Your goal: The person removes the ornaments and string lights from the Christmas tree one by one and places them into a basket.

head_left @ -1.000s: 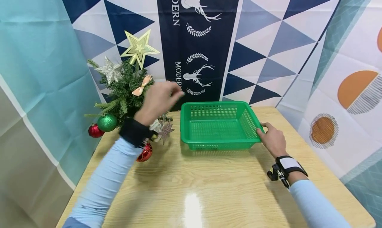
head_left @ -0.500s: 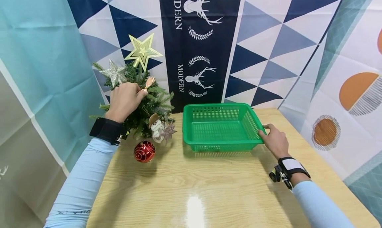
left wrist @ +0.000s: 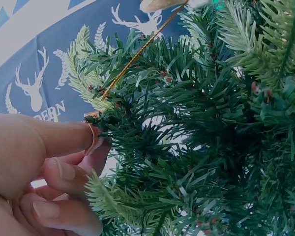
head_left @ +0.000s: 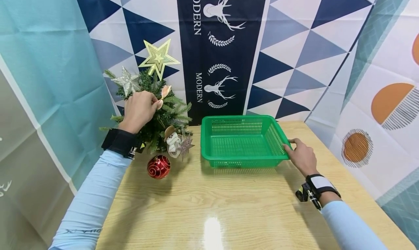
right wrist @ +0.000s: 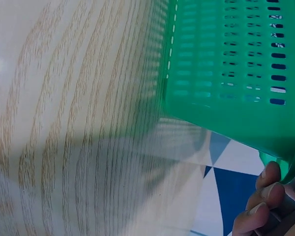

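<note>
At the front of the small Christmas tree [head_left: 175,111], my left hand [head_left: 138,110] pinches a peach bow [head_left: 166,91] between thumb and fingers. Close up in the left wrist view, the bow [left wrist: 94,136] shows only as a thin edge beside the green needles; the rest is hidden by fingers and branch. My right hand [head_left: 302,157] grips the right rim of a green plastic basket [head_left: 242,158] standing on the table. Its fingers [right wrist: 265,199] curl under the rim in the right wrist view. No objects show inside the basket.
A gold star [head_left: 158,58] tops the tree, with a silver star [head_left: 126,81] below it. A snowman ornament [head_left: 173,142], a purple glitter star [head_left: 186,145] and a red ball [head_left: 159,167] hang low at the front. A patterned cloth [head_left: 217,53] stands behind the wooden table [head_left: 196,206].
My left hand has moved left and back from in front of the tree's right side to the bow, and took hold of it. The right hand keeps its grip on the basket rim.
</note>
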`<state>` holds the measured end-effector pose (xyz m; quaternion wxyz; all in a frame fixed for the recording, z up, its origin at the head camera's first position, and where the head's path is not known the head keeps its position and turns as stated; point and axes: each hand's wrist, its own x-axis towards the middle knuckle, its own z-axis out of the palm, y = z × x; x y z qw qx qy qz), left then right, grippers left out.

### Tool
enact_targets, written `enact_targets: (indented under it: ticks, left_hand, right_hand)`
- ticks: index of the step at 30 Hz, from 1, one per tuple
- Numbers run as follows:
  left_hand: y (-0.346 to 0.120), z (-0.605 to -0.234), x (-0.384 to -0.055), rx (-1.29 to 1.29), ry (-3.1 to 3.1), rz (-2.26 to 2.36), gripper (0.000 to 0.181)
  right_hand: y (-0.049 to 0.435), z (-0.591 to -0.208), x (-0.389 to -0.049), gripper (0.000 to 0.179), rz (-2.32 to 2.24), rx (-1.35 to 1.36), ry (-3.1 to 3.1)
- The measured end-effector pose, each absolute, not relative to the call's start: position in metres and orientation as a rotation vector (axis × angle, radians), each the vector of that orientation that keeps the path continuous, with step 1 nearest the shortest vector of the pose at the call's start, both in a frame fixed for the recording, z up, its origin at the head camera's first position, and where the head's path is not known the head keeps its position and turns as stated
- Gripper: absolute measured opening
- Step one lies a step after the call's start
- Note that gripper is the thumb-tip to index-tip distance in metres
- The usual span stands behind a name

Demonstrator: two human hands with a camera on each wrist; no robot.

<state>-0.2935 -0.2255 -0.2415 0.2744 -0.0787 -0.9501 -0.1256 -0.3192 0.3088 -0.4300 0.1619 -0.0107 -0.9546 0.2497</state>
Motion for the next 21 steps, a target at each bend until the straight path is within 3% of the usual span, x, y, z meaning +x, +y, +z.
enact_targets:
  ticks: [21]
  left_hand:
    - [-0.2263, -0.2490, -0.2929, -0.238, -2.397, -0.422, 0.025]
  right_hand:
    - [0.3164, -0.4387, -0.3189, 0.054, 0.804, 0.006, -2.699]
